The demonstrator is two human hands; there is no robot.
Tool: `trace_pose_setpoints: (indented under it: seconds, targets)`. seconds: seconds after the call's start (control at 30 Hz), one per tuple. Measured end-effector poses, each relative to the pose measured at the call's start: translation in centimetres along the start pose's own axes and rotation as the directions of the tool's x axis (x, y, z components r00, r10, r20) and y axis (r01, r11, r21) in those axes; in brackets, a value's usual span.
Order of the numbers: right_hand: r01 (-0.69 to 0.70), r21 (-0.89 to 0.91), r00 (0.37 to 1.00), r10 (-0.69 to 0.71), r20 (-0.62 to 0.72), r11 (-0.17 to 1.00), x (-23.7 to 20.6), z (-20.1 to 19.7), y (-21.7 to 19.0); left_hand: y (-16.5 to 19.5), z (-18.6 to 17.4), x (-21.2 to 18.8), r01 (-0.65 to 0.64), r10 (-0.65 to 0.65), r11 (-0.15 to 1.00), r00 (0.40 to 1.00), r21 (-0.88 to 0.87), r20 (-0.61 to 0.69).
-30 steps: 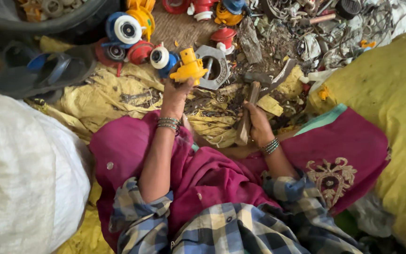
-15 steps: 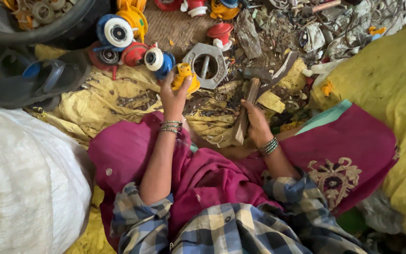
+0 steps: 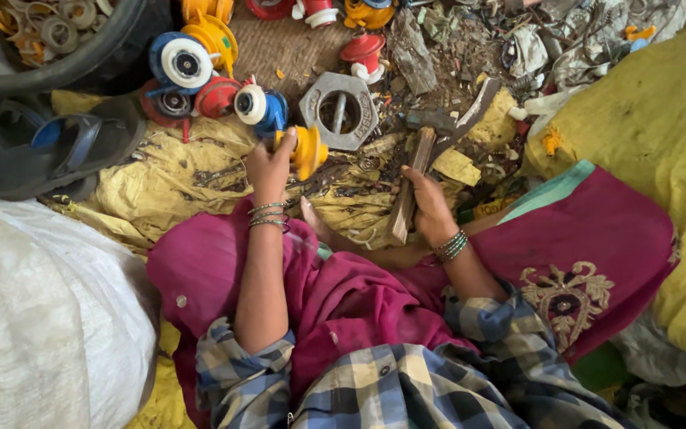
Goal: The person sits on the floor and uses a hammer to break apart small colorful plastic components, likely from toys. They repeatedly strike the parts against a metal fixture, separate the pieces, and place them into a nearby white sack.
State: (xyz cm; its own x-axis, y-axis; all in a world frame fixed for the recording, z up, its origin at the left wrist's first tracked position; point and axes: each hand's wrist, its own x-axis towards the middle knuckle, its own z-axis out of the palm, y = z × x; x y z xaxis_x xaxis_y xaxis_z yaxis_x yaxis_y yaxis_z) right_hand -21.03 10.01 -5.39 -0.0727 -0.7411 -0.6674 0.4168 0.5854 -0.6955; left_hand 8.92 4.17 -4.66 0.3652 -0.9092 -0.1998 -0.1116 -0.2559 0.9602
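Note:
My left hand (image 3: 267, 165) grips a yellow plastic spool part (image 3: 306, 149), held just below a large grey metal hexagonal nut (image 3: 340, 110). My right hand (image 3: 429, 205) is wrapped around the wooden handle of a hammer (image 3: 411, 176), whose dark metal head points up toward the scrap. Bangles sit on both wrists. A bare foot shows between the two hands on the dirty yellow sheet (image 3: 176, 179).
Blue, red and yellow plastic wheels (image 3: 186, 62) lie at the upper left beside a black tub of metal rings (image 3: 49, 32). Dark sandals (image 3: 57, 151) lie to the left, a white sack (image 3: 41, 318) lower left, metal scrap (image 3: 518, 40) upper right, a yellow sack (image 3: 660, 119) at right.
My left hand has drawn the yellow part back toward me and lower, away from the wheels. The right hand stays on the hammer handle. The view has shifted slightly.

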Motion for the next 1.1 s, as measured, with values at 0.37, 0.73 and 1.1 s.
trace_pose_setpoints:
  seconds: [0.37,0.73,1.1]
  targets:
    - [-0.102,0.253,0.989,0.070,0.131,0.962,1.1,-0.4,-1.2,-0.9,3.3,0.6,-0.204,0.227,0.954,0.970,0.221,-0.084]
    - [0.346,-0.557,0.938,-0.298,0.179,0.755,-7.4,3.0,-3.3,1.9,4.6,-0.6,-0.254,0.398,0.767,0.909,0.590,-0.126]
    - [0.511,-0.851,0.797,-0.436,0.418,0.117,-11.6,6.3,-3.8,0.5,5.4,0.1,-0.196,0.336,0.820,0.926,0.538,-0.175]
